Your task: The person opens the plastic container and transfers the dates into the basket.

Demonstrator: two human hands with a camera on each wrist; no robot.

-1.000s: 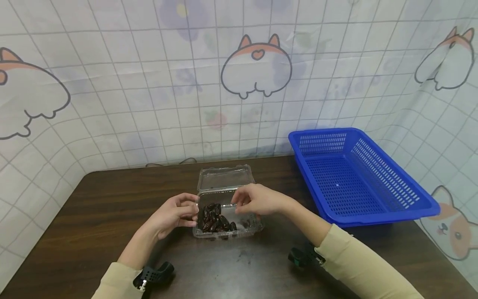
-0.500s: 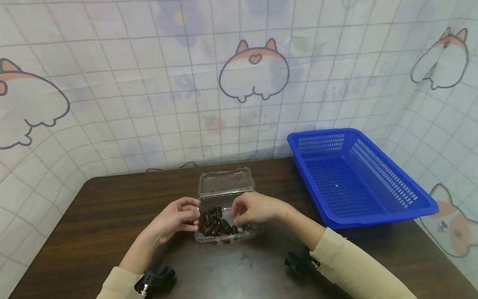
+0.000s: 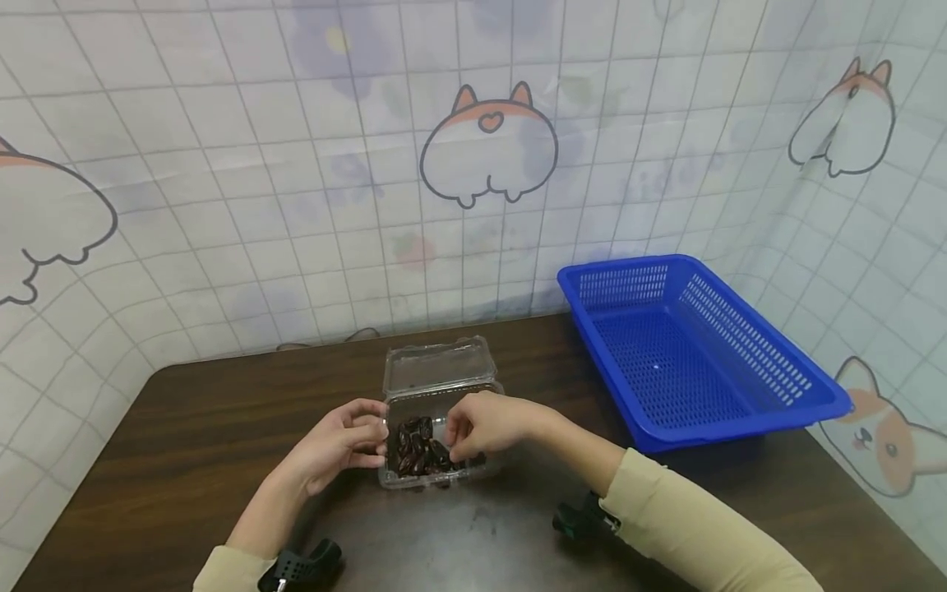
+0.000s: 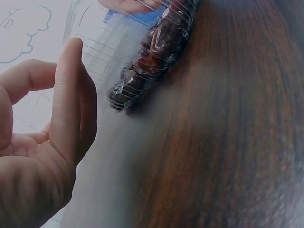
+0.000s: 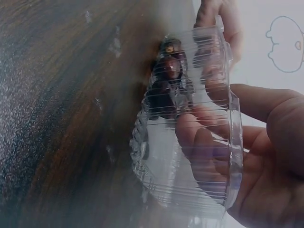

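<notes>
A clear plastic clamshell box (image 3: 414, 483) stands on the table with its lid (image 3: 440, 367) folded back. Glossy dark brown dates (image 3: 414, 448) are heaped in its left part. At the left end wall, my left hand (image 3: 336, 444) rests its fingertips against the box, thumb extended. My right hand (image 3: 491, 423) reaches down into the box from the right, fingertips right at the dates. Through the clear wall in the right wrist view, the right fingers (image 5: 187, 130) show inside the box beside the dates (image 5: 171, 71), the thumb apart from them.
A blue slotted plastic basket (image 3: 666, 370) stands on the right side of the dark wood table (image 3: 244, 411). Behind it hangs a white gridded cloth (image 3: 296, 164) with cartoon dog prints. Each wrist carries a black strapped device (image 3: 303, 563).
My right hand has come down and left inside the box, from its bare right part to the dates. My left hand stays at the box's left end. The head view shifts slightly.
</notes>
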